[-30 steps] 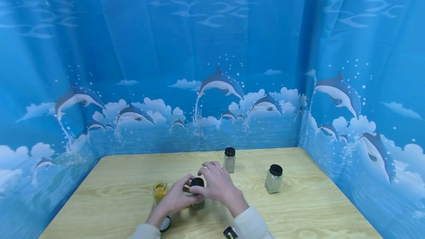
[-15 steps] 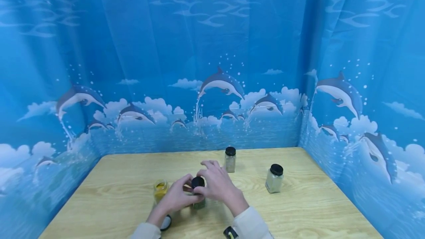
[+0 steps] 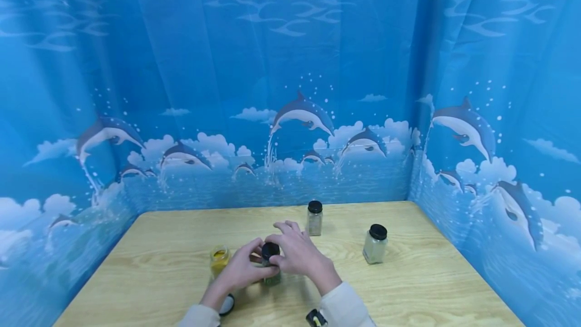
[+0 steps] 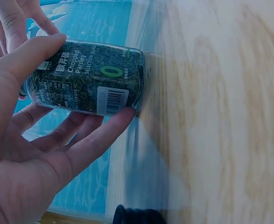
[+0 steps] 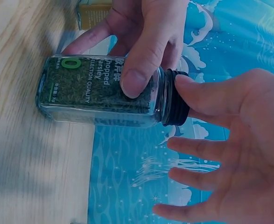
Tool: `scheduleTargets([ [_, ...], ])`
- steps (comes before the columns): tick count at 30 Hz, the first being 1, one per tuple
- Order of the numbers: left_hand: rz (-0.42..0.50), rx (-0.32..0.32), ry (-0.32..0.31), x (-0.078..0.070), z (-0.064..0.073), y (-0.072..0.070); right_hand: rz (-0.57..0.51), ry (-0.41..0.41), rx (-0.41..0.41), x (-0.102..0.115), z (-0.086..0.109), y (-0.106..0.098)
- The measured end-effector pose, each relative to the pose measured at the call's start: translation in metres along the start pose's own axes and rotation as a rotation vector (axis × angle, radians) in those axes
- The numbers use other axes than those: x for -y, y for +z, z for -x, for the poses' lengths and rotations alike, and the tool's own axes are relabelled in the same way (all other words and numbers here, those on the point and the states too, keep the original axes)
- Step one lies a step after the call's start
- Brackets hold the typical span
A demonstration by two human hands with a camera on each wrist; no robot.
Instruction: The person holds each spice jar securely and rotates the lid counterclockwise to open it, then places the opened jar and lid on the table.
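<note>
A glass jar of chopped parsley stands on the wooden table, with green flakes behind its printed label. My left hand grips the jar's body, its thumb across the label and a finger near the base. At the top, my right hand pinches the black lid between thumb and index finger, while its other fingers spread away from the jar. The lid sits on the jar's neck. Left of my left hand is an uncapped glass jar with yellow contents. Near that wrist lies a loose black lid, pale inside showing.
Two black-lidded jars stand farther off: a clear jar near the table's back edge and a pale jar to the right. Blue dolphin-print curtains enclose the table at the back and sides.
My right index finger and thumb have shifted slightly around the black lid. My left hand stays on the parsley jar, and the other jars stand where they were.
</note>
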State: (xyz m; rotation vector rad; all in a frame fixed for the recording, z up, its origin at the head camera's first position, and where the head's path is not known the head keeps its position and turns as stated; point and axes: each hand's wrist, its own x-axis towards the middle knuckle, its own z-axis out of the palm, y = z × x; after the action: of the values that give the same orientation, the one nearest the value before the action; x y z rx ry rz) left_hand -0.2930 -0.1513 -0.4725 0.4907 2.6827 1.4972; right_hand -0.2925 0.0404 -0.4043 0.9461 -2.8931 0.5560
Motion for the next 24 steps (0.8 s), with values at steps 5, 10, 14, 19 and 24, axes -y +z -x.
scheduleTargets([
  [5,0.003,0.000,0.000,-0.0004,0.0013,-0.0004,0.068,0.020,-0.057,0.0008,0.0009,-0.0003],
  [10,0.003,0.013,-0.021,-0.0017,0.0018,-0.0010,0.161,0.053,-0.146,0.0030,-0.0005,-0.0009],
  [14,0.005,0.019,-0.025,-0.0027,0.0019,-0.0010,0.199,0.065,-0.174,0.0042,-0.0016,-0.0011],
  [19,0.005,0.018,-0.022,-0.0037,0.0016,-0.0007,0.181,0.049,-0.167,0.0049,-0.0011,-0.0020],
  [24,0.017,0.010,-0.011,-0.0028,0.0011,-0.0004,0.161,0.039,-0.114,0.0063,0.0005,-0.0030],
])
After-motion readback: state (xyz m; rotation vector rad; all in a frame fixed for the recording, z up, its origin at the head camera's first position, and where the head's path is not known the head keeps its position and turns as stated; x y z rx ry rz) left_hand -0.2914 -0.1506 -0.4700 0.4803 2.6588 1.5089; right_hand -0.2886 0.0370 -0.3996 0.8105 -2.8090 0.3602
